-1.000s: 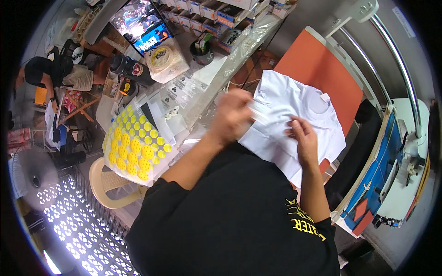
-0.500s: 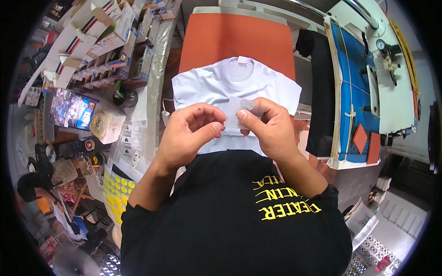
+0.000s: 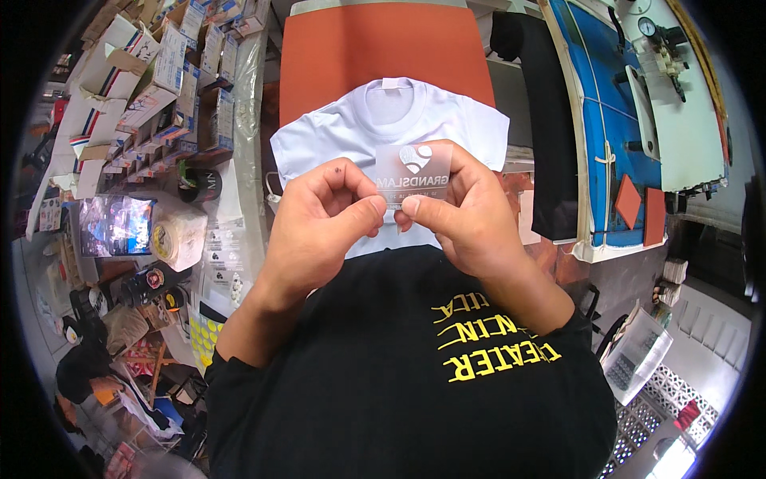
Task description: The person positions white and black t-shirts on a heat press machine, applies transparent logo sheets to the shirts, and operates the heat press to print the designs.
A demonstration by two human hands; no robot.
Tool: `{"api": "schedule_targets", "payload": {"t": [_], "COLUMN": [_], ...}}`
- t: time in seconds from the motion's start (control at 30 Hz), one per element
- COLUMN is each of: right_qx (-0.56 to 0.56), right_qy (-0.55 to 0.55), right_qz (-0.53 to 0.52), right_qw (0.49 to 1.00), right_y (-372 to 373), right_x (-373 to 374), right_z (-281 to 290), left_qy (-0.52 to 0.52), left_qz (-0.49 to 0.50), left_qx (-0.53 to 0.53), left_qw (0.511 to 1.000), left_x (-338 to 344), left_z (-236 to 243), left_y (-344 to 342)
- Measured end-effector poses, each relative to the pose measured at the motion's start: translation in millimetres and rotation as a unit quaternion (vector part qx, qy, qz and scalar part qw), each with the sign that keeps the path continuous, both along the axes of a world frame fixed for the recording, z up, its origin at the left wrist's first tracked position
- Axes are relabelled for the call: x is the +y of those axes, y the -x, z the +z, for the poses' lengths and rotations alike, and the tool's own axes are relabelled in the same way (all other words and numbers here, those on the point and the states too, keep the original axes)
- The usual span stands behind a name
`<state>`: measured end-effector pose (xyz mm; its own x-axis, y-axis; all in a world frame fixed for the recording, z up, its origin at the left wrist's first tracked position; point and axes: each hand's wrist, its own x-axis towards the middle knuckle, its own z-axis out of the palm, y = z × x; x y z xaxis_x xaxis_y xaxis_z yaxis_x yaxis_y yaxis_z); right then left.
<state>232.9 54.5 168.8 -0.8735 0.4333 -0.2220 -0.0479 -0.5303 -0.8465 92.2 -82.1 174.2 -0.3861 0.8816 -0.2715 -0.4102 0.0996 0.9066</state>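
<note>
We hold a translucent film (image 3: 399, 177) with a white heart-shaped print above the chest of a white T-shirt (image 3: 343, 132). The grip of our right hand (image 3: 483, 227) pinches its lower right part; that of our left hand (image 3: 315, 227) pinches its lower left edge. The T-shirt lies on an orange platen (image 3: 383, 49); leftward, cardboard boxes (image 3: 163, 76) crowd the desk (image 3: 249, 136).

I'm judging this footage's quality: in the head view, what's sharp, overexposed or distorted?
Head view, centre: the clear rectangular plastic film with white print looks sharp; head view, lower right: a white patch of light is blown out; head view, edges: the fisheye lens bends shapes.
</note>
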Motion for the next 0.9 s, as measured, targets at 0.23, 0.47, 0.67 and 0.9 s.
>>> {"api": "schedule_targets", "payload": {"t": [0.23,0.47,0.67,0.9], "right_qx": [0.006,0.001,0.005,-0.008], "right_qy": [0.076,0.107,0.097,0.063], "right_qz": [-0.016,-0.013,-0.004,-0.006], "right_qw": [0.997,0.994,0.995,0.998], "right_y": [2.4,7.1,7.7,6.9], "right_x": [-2.2,0.0,-0.5,0.9], "right_z": [6.1,8.2,11.3,12.7], "left_qy": [-0.022,-0.031,-0.062,-0.065], "left_qz": [-0.004,0.012,0.023,0.018], "left_qx": [-0.063,-0.064,-0.007,-0.026], "left_qw": [0.998,0.997,0.998,0.997], "left_x": [1.4,6.4,7.7,10.9], "left_z": [0.7,4.2,-0.4,2.8], "left_y": [1.0,-1.1,-4.1,-3.0]}}
